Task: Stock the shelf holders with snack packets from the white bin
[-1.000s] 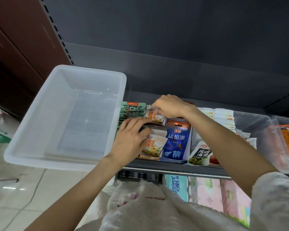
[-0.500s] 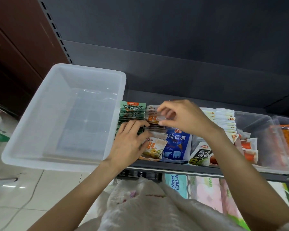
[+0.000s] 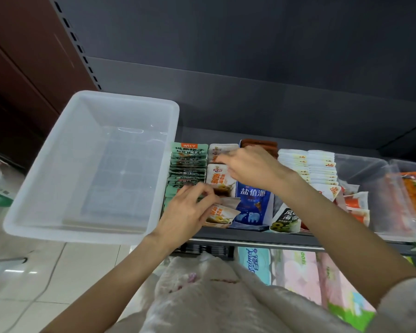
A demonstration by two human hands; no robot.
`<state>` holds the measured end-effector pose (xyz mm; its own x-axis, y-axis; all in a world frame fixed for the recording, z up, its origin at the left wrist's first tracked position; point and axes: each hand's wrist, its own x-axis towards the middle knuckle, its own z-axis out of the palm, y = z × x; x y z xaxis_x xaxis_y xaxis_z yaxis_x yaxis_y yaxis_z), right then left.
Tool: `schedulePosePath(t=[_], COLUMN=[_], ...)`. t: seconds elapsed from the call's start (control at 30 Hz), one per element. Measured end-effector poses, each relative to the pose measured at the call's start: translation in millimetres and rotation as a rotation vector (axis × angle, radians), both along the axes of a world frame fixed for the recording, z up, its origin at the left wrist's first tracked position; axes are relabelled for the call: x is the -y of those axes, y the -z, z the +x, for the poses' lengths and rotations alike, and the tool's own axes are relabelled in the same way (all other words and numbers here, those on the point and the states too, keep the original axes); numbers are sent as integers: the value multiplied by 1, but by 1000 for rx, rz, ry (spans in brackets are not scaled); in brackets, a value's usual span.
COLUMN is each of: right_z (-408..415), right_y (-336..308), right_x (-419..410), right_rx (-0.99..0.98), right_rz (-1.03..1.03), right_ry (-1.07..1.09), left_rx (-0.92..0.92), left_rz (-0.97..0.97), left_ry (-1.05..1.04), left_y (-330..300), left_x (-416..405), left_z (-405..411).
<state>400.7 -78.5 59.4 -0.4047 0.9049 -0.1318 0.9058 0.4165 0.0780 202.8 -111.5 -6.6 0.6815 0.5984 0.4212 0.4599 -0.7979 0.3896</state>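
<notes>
Writing: I read "盐值派" on the blue pouch (image 3: 253,203) at the shelf (image 3: 250,234) front edge.
Left grip (image 3: 190,207): I see it pinching an orange-white snack packet (image 3: 222,213) in the front row.
Right grip (image 3: 252,168): fingers curled on the packets behind (image 3: 220,180); hold unclear.
White bin (image 3: 46,179): shelf's left end.
Hidden: green packets' (image 3: 189,152) print unreadable.

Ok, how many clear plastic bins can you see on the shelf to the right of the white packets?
2. One clear bin sits right beside the stacked white packets; a second clear bin is at the frame's right edge, cut off. More may lie beyond view.
</notes>
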Motion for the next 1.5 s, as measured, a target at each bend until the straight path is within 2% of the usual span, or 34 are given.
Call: schedulePosePath(t=[0.1,0.27,0.4,0.6,0.8,0.9,1.03,1.13,1.23,1.33,1.5], right_z=[-12,-22,-19,-10,-14,-9,10,19,12,-5,-30], right_y=[0,-1,3,10,4,-3,-20,-20,-6,16,43], right_x=[0,-10,-17,-19,-17,-12,9,33,58,74,74], right_rx=[128,202,49,-178,-113,-215,-539,-640,-704,-718,-840], right_rz=[-27,-70,-282,-410,-457,-472,-269,-49,57,57,104], right_ry=[-20,-44,1,80,99,142,289,437,584,637,709], left_rx=[4,-32,-36,-4,-116,-220,-323,-358,-226,-46,64], left_rz=[-16,-16,-32,-32,-109,-105,-23,1,-46,-119,-292], left_ry=[15,25,21,-8,-31,-118,-291,-388,-408,-422,-421], left_y=[-1,2,3,0,-5,-3,-1,-5,-8,-9,-14], left_x=[0,1,4,8,9,9,12,8,6,12,21], left_z=[1,0,-1,2,3,5,14,25,32,31,36])
